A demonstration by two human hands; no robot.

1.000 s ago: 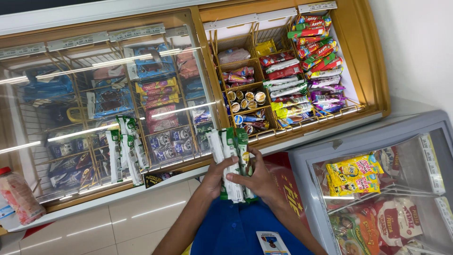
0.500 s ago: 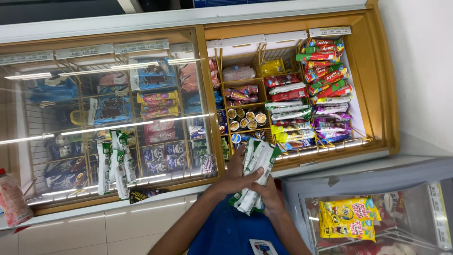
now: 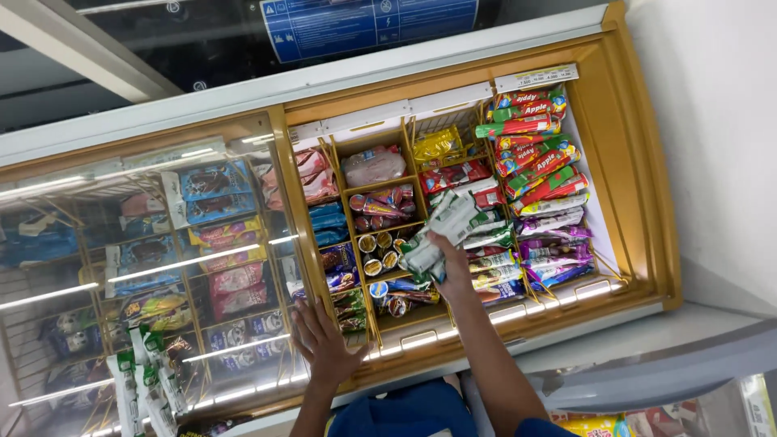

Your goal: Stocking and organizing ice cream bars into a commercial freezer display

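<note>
Right hand [image 3: 453, 263] is gripping white-green ice-cream packs [image 3: 443, 231] over freezer [image 3: 639, 202] bins, frame ctr; left hand [image 3: 324, 344], fingers spread, is pressing glass lid [image 3: 146, 267], lower ctr.

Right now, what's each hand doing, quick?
Left hand: open, flat on the freezer's sliding glass lid.
Right hand: closed around a bundle of white-and-green ice-cream wrappers.

Ice-cream bars [image 3: 445, 231] lie over the freezer's [image 3: 639, 162] middle compartment, sliding glass lid [image 3: 154, 267] at left

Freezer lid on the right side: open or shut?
Open. The glass lid is slid left; the right hand reaches straight into the uncovered baskets with white-green ice-cream packets.
</note>
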